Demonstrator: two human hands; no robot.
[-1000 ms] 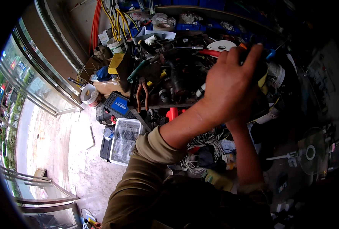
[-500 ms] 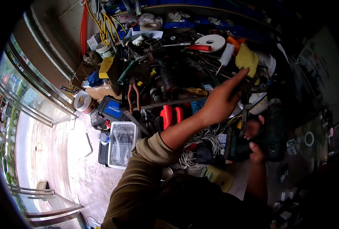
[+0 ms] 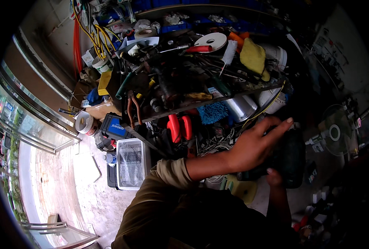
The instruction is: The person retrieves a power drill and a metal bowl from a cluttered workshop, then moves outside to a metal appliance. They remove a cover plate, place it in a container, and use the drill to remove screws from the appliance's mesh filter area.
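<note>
A bulky dark green object point(image 3: 291, 159), too dim to name more closely, is in front of me on the right. My right hand point(image 3: 274, 179) is closed at its near side with the thumb on top; its other fingers are hidden. Over the object's left part reaches my left hand point(image 3: 255, 143), fingers stretched out and apart, nothing seen in them. Whether the left hand touches the object I cannot tell. Beyond it stands a shiny metal cylinder point(image 3: 241, 108) beside a blue shaggy duster point(image 3: 212, 113). A yellow cloth point(image 3: 252, 58) lies on the crowded workbench point(image 3: 172, 108).
Pliers with orange-brown handles point(image 3: 134, 110) overhang the bench edge. Below are red-handled tools point(image 3: 179, 128), coiled cable point(image 3: 215, 145) and a clear plastic bin point(image 3: 132, 164). A fan point(image 3: 336, 132) stands at the right. Near my body is a yellowish pad point(image 3: 242, 189). Glass doors line the left.
My left hand has come down from beside the yellow cloth to the dark green object. My right hand stays at that object. The view has shifted slightly.
</note>
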